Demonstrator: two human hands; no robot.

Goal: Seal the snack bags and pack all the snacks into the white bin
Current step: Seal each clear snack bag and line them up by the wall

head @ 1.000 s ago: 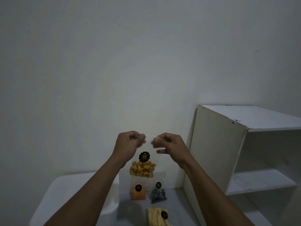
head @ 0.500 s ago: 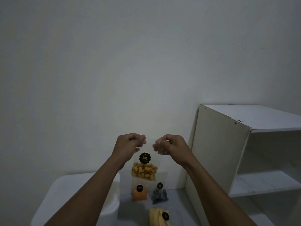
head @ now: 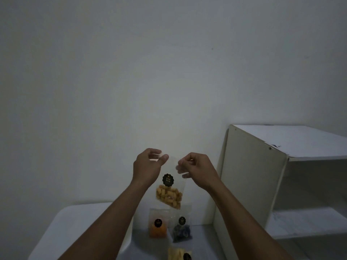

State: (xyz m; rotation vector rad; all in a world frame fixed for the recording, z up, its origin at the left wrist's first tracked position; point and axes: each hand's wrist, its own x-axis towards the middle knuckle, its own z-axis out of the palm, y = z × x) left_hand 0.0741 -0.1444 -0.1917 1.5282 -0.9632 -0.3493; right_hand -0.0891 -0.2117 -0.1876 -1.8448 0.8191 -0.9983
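A clear snack bag [head: 170,186] w/ yellow-brown pieces at its bottom and a round black sticker on its front is held up in front of the wall, hanging tilted. Its upper right edge is pinched by the right hand [head: 197,170] between thumb and fingertips. The left hand [head: 147,168] is seen at the bag's top left corner w/ fingers loosened and partly spread; whether the plastic is touched by the thumb tip cannot be told (the film is nearly invisible there).

Below, on the grey surface, three more bags are seen: an orange-filled bag [head: 158,225] and a dark-filled bag [head: 181,229] standing side by side, and a pale yellow sticks bag [head: 179,254] nearer the camera, cut off by the frame. The white bin [head: 78,222] is found at lower left, partly covered by the left forearm. A white shelf unit [head: 262,175] is placed at right.
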